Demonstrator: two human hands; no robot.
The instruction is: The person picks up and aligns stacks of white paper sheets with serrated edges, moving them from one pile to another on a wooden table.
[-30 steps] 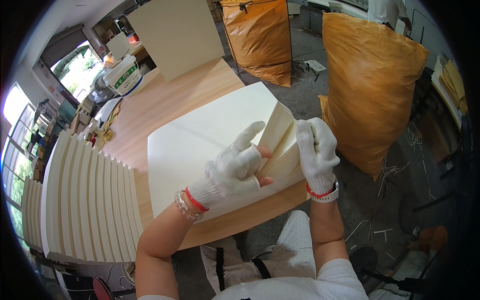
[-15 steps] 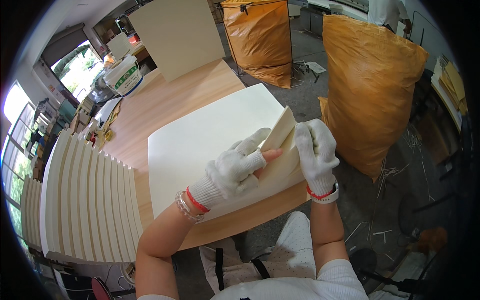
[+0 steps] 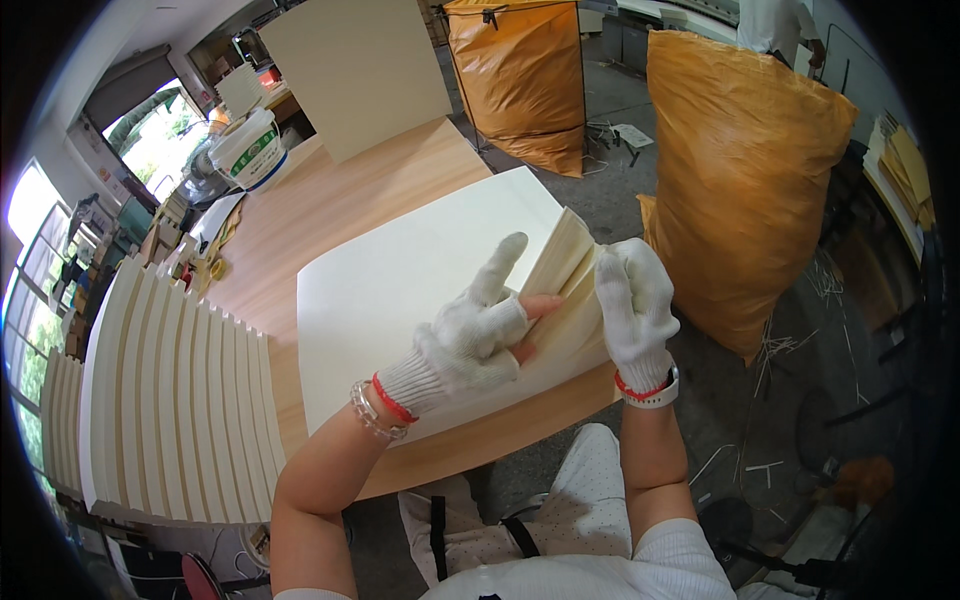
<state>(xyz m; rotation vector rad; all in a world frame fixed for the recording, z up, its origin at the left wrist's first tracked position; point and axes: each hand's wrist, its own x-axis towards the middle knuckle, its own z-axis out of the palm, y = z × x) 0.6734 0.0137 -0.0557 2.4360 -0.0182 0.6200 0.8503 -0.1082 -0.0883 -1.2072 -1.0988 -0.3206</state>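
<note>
A stack of large cream-white paper sheets (image 3: 420,255) lies on the wooden table before me. Its right edge is bent up into a fan of sheets (image 3: 557,262). My right hand (image 3: 637,305), in a white knit glove, is closed on the fanned edge at the right. My left hand (image 3: 455,335), gloved too, rests on the stack with one covered digit raised and stretched out. Two of its bare fingertips poke from the glove and touch the curled sheets. The right fingertips are partly hidden.
Ridged cream stacks (image 3: 185,400) stand left of the table (image 3: 380,180). Behind are a white bucket (image 3: 247,152) and an upright cream board (image 3: 355,75). Large orange sacks (image 3: 745,180) stand on the floor at the right, amid scattered strips. Another person (image 3: 775,25) is at the far right.
The raised digit of my left hand has lifted off the sheets and straightened. More of the fanned edges now show as separate layers. My right hand has barely moved.
</note>
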